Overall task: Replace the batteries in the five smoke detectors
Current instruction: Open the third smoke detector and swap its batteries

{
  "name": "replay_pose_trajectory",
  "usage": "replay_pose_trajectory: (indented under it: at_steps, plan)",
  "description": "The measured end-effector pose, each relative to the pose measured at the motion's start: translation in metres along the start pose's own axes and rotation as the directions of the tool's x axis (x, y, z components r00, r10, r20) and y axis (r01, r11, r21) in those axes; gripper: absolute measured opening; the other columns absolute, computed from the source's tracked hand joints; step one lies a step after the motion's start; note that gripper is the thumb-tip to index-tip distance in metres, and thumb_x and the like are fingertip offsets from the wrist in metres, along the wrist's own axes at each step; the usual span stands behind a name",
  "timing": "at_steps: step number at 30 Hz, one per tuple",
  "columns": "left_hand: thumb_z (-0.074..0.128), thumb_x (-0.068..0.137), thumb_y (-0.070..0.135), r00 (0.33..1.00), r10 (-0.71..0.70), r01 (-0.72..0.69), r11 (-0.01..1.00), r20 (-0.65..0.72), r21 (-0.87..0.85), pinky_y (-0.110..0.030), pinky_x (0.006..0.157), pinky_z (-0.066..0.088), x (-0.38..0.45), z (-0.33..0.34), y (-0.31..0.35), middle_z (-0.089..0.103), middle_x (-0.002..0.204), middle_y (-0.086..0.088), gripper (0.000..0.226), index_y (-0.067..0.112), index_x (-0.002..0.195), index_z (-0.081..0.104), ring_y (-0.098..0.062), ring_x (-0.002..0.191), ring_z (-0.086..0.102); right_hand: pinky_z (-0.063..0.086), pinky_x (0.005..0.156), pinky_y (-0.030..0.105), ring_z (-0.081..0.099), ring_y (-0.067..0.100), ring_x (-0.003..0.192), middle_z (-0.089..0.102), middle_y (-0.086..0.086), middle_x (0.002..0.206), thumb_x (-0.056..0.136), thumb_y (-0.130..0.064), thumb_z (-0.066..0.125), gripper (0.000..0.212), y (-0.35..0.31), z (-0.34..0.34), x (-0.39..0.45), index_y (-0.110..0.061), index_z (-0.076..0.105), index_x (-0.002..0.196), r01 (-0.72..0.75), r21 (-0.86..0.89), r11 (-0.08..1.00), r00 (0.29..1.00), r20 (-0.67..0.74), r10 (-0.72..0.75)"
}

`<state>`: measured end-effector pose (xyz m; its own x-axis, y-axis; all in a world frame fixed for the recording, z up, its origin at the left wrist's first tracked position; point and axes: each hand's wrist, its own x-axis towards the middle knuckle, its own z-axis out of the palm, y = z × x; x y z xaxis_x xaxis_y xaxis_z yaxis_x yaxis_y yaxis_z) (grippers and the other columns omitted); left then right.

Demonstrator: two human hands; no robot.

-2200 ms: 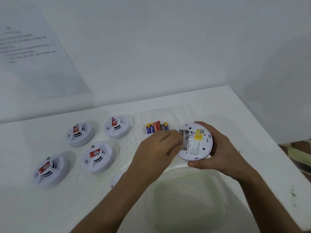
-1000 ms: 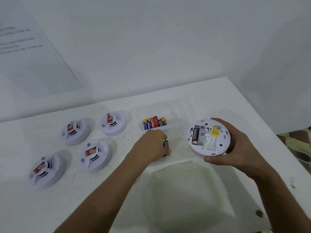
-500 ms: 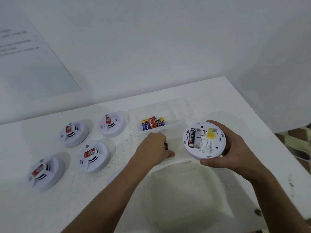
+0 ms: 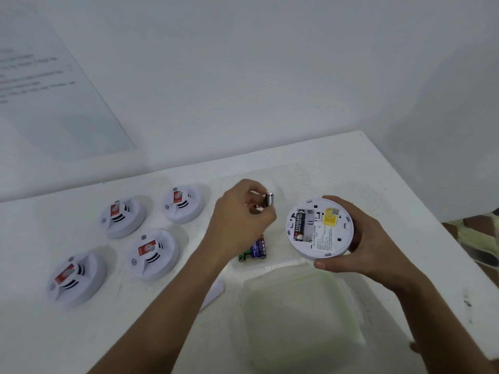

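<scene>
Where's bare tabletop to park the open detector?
Bare: right of the open detector toward the table edge, and the front-left corner before the four detectors. Crowded: centre, with loose batteries, clear tray and lidded box.

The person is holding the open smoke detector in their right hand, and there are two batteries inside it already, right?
Not quite. The head view shows the right hand holding the open smoke detector, but only one battery sits inside it; the slot beside it is empty. The left hand pinches another battery above the table.
</scene>
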<state>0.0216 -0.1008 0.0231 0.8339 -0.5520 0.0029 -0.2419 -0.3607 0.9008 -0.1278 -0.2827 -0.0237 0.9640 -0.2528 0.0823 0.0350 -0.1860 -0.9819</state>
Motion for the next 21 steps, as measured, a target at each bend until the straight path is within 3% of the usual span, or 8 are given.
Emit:
replay_pose_trajectory:
  at_steps: [4,7,11,13,16,19,21]
  plan:
    - [0.06,0.089,0.018,0.976,0.118,-0.145,0.98,0.185,0.139,-0.023,0.08,0.053,-0.007,-0.009,0.023,0.072,0.097,0.016,0.024,0.031,0.106,0.071,0.0,0.083,0.064,0.057,0.09,0.03,0.062,0.019,0.118,0.066,-0.003,0.125,0.054,-0.008,0.092,0.093,-0.006,0.011,0.006,-0.026,0.051,0.135,0.035,0.006,0.999,0.998,0.044,-0.036]
    - [0.06,0.091,0.03,0.944,0.09,-0.188,0.937,0.317,0.296,-0.026,0.07,0.052,-0.011,-0.011,0.027,0.069,0.091,0.013,0.022,0.036,0.112,0.064,-0.005,0.071,0.062,0.057,0.089,0.029,0.063,0.02,0.116,0.066,-0.003,0.123,0.055,-0.002,0.093,0.094,-0.008,0.017,0.01,-0.024,0.051,0.135,0.05,0.024,0.998,0.996,0.066,-0.051]
    - [0.075,0.079,0.038,0.963,0.04,-0.101,0.97,0.267,0.221,-0.038,0.06,0.054,-0.011,-0.017,0.024,0.068,0.074,0.008,0.022,0.029,0.085,0.056,-0.014,0.062,0.062,0.056,0.087,0.025,0.063,0.02,0.116,0.066,-0.002,0.123,0.055,0.005,0.092,0.094,-0.01,0.021,0.012,-0.022,0.051,0.136,0.057,0.023,0.998,0.993,0.098,-0.059]
    - [0.081,0.074,0.037,0.975,0.048,-0.086,0.982,0.216,0.17,-0.031,0.051,0.047,-0.01,-0.02,0.021,0.062,0.062,0.009,0.021,0.026,0.078,0.064,-0.008,0.053,0.054,0.056,0.086,0.026,0.063,0.021,0.116,0.066,-0.002,0.123,0.055,0.006,0.092,0.095,-0.012,0.022,0.012,-0.021,0.051,0.136,0.053,0.03,0.998,0.991,0.124,-0.056]
    - [0.08,0.074,0.038,0.983,0.068,-0.089,0.989,0.172,0.115,-0.021,0.057,0.045,-0.01,-0.021,0.016,0.066,0.067,0.009,0.018,0.026,0.085,0.075,0.001,0.053,0.052,0.055,0.085,0.024,0.063,0.019,0.114,0.066,-0.003,0.122,0.054,0.006,0.092,0.095,-0.016,0.028,0.013,-0.02,0.051,0.136,0.057,0.025,0.998,0.986,0.157,-0.06]
    - [0.076,0.078,0.04,0.981,0.103,-0.138,0.966,0.163,0.22,-0.014,0.063,0.043,-0.015,-0.021,0.011,0.065,0.077,0.016,0.026,0.031,0.101,0.074,0.001,0.064,0.055,0.055,0.084,0.023,0.063,0.019,0.114,0.066,-0.004,0.121,0.054,0.005,0.092,0.094,-0.019,0.035,0.015,-0.018,0.051,0.136,0.067,0.017,0.998,0.983,0.172,-0.069]
    - [0.077,0.076,0.04,0.985,0.123,-0.148,0.961,0.119,0.235,-0.011,0.06,0.042,-0.019,-0.021,0.008,0.064,0.077,0.016,0.026,0.031,0.1,0.072,-0.003,0.066,0.056,0.055,0.085,0.024,0.064,0.02,0.114,0.066,-0.003,0.121,0.054,0.006,0.092,0.096,-0.018,0.039,0.016,-0.017,0.05,0.137,0.062,0.015,0.998,0.983,0.171,-0.064]
